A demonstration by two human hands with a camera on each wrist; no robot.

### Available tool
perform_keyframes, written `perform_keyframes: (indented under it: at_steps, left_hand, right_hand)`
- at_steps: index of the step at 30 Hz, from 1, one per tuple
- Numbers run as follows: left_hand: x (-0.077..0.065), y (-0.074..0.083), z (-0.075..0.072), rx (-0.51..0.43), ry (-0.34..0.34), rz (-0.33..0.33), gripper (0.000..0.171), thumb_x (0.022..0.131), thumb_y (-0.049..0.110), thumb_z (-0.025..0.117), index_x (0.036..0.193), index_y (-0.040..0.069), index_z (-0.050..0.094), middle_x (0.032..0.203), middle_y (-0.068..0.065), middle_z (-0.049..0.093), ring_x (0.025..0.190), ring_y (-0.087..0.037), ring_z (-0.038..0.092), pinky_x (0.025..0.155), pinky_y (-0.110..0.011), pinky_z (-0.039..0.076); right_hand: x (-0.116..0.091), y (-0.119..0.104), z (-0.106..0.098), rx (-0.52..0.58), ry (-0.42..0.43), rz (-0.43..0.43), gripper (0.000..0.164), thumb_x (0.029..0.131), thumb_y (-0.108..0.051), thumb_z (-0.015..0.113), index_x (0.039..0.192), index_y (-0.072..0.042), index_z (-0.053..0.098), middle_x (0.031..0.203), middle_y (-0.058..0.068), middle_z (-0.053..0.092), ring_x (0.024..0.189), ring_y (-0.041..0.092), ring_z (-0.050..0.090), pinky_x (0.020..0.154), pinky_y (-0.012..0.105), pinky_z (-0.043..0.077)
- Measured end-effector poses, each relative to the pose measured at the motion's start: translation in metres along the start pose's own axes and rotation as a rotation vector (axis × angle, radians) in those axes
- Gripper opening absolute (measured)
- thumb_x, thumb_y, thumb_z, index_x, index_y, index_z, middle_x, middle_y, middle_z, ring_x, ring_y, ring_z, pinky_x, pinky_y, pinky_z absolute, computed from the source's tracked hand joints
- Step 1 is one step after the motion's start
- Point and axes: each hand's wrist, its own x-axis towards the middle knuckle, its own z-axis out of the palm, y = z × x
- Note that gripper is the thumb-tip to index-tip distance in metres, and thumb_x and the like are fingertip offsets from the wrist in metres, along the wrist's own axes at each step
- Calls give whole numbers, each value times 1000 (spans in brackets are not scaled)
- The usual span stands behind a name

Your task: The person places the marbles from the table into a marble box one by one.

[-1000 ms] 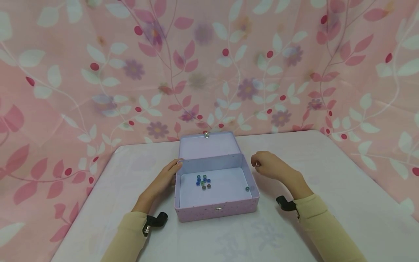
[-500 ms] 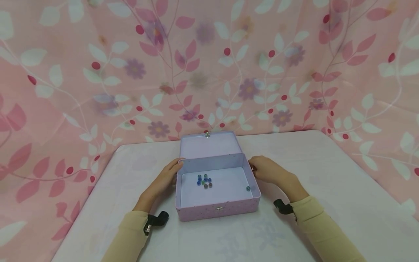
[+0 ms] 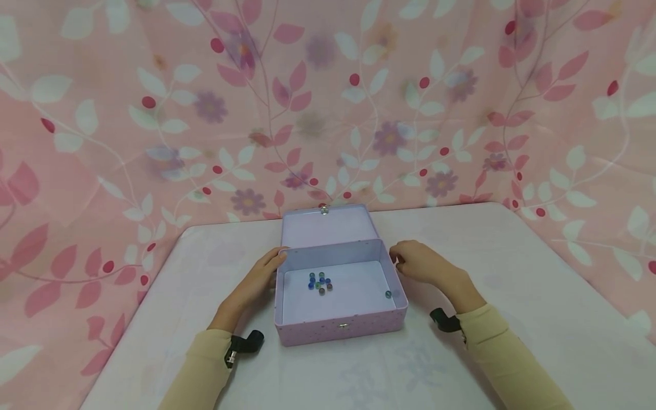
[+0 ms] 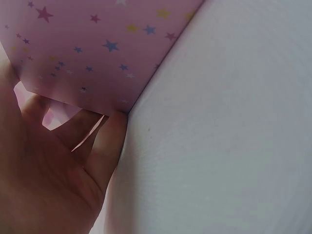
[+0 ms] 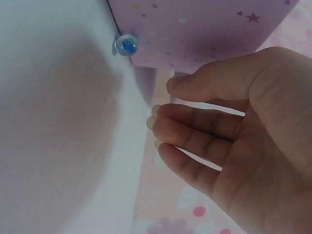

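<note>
A lilac metal box [image 3: 340, 333] printed with stars stands on the table, its lid [image 3: 328, 226] hinged back. Inside it several blue, green and brown glass marbles [image 3: 312, 281] cluster left of the middle. One more marble [image 3: 388, 295] lies apart at the front right corner. My left hand [image 3: 256, 279] grips the box's back left corner, fingers wrapped behind it. Just off the right side, my right hand [image 3: 422, 263] has its fingers loosely bent with nothing between them. In the right wrist view a clear marble with a blue core [image 5: 127, 45] sits outside, against the box wall.
A white cloth [image 3: 487, 256] covers the table under the box. Behind it hangs a pink floral curtain [image 3: 318, 114], close to the back of the raised lid. Black wrist cameras [image 3: 247, 342] are strapped over both sleeves.
My right hand first came left to the box's right side, then drew back very slightly. The left hand keeps its grip. Box and marbles inside look essentially unmoved.
</note>
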Motion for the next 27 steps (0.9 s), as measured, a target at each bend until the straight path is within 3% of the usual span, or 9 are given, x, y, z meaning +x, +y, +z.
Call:
perform_keyframes:
  at_steps: [7, 13, 19, 22, 27]
  left_hand:
    - [2, 2, 0, 2, -7, -2, 63, 101, 61, 37, 151, 23, 36, 156, -9, 41, 142, -36, 43, 105, -52, 48]
    - [1, 4, -2, 13, -5, -7, 60, 102, 61, 37, 151, 26, 37, 155, -7, 42, 141, -35, 44, 106, -53, 47]
    - [0, 8, -3, 76, -3, -1, 58, 103, 56, 37, 151, 22, 39, 154, -9, 43, 138, -38, 46, 100, -51, 52]
    - [-2, 9, -6, 115, 15, 2, 56, 104, 54, 38, 149, 21, 42, 150, -10, 48, 132, -36, 51, 92, -43, 55]
    - [-7, 7, -14, 97, 32, 25, 53, 106, 47, 38, 149, 16, 42, 146, -16, 51, 127, -39, 55, 90, -43, 57]
  right_hand:
    - [-2, 17, -6, -13, 34, 51, 21, 84, -1, 61, 104, -2, 69, 79, 5, 58, 75, 19, 52, 67, 32, 45]
    - [5, 26, 0, 38, -3, 75, 26, 86, -1, 59, 111, -1, 68, 79, 7, 57, 75, 20, 51, 67, 31, 44]
    - [12, 27, 13, 88, -76, 100, 26, 93, -7, 56, 117, -3, 66, 83, 6, 60, 76, 19, 53, 68, 30, 45]
    - [13, 25, 15, 93, -77, 100, 27, 92, -6, 56, 118, -4, 66, 84, 6, 60, 76, 20, 53, 67, 30, 45]
    - [11, 22, 12, 83, -73, 94, 30, 90, -1, 55, 118, -3, 66, 87, 9, 61, 79, 21, 53, 70, 32, 46]
